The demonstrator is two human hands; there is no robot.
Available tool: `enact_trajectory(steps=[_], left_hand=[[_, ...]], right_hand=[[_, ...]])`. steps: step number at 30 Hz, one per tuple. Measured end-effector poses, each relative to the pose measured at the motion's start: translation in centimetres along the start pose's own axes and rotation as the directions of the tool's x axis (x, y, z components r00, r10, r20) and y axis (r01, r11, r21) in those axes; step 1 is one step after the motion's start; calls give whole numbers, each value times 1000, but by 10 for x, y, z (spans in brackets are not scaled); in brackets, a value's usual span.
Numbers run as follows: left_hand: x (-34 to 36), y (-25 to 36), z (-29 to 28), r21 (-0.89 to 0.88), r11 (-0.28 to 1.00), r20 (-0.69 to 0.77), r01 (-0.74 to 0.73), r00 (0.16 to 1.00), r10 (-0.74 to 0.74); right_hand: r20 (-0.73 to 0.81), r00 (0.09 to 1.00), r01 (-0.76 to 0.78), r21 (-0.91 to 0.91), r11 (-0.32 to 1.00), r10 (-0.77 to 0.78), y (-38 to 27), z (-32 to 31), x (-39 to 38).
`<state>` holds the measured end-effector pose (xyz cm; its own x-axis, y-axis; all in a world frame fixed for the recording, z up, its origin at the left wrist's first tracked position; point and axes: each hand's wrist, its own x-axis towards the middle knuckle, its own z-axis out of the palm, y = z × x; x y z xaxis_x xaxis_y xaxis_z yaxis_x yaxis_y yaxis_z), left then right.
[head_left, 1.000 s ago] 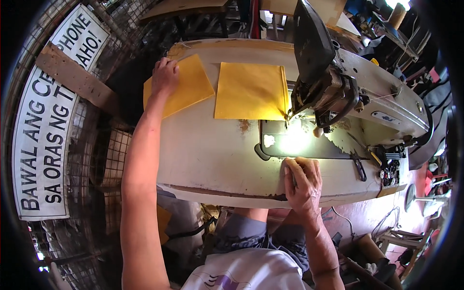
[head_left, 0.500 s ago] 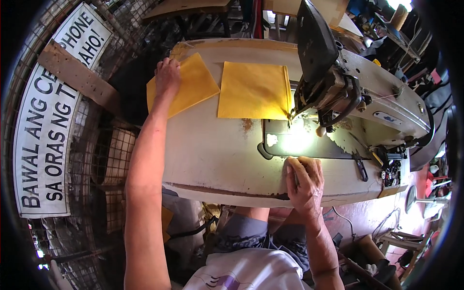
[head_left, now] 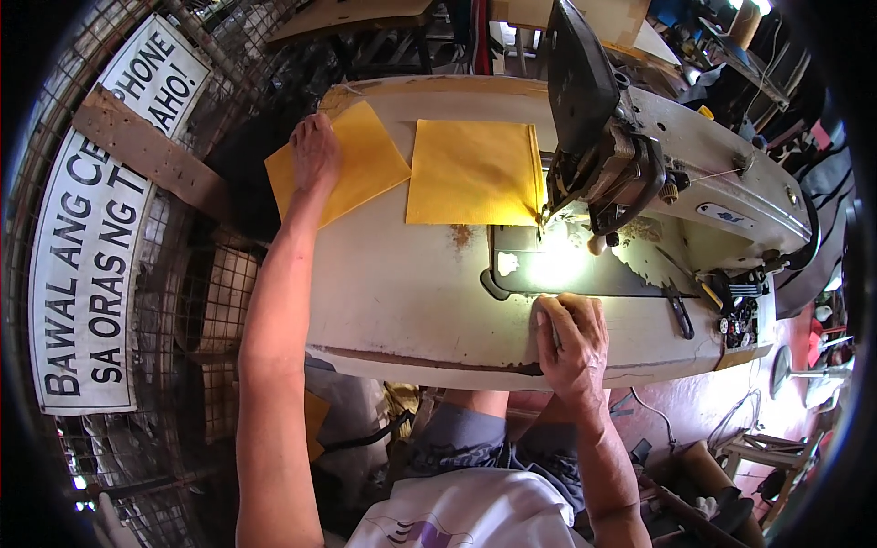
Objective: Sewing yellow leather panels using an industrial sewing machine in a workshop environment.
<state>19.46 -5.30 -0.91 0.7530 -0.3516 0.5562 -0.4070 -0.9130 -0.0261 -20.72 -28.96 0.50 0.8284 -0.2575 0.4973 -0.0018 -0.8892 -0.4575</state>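
A square yellow fabric piece point(head_left: 470, 173) lies flat with its right edge beside the needle area of the sewing machine point(head_left: 594, 155). Left of it, tilted on the tabletop, is a second yellow fabric piece point(head_left: 370, 160). My left hand point(head_left: 315, 155) lies over this one's far left edge, fingers bent across it; the fingertips are partly hidden. Close to the table's front edge, my right hand point(head_left: 574, 342) rests on the surface below the lit machine bed point(head_left: 594, 274). Its fingers are loosely bent, with a gap at the thumb and nothing visible in them.
Dark-handled snips point(head_left: 679, 315) and a small tray of bobbins and parts point(head_left: 742, 324) are at the table's right. A wire-mesh wall point(head_left: 215, 301) with a white sign point(head_left: 87, 301) and a wooden plank point(head_left: 146, 142) stands on the left. Another table point(head_left: 352, 18) is behind.
My left hand has slid slightly nearer over the tilted fabric piece. My right hand stays at the table edge. The view has shifted a little, and the square fabric looks unmoved by the machine.
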Motion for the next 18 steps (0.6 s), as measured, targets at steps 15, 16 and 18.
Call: enact_trajectory(steps=[15, 16, 18], left_hand=[[-3, 1, -5, 10, 998, -10, -58, 998, 58], [-3, 1, -5, 28, 998, -14, -50, 999, 50], [-3, 1, -6, 21, 998, -36, -59, 998, 60]], right_hand=[[4, 1000, 10, -5, 1000, -10, 1, 0, 0], [4, 1000, 10, -5, 1000, -10, 0, 0, 0], [3, 1000, 4, -1, 1000, -4, 0, -1, 1]])
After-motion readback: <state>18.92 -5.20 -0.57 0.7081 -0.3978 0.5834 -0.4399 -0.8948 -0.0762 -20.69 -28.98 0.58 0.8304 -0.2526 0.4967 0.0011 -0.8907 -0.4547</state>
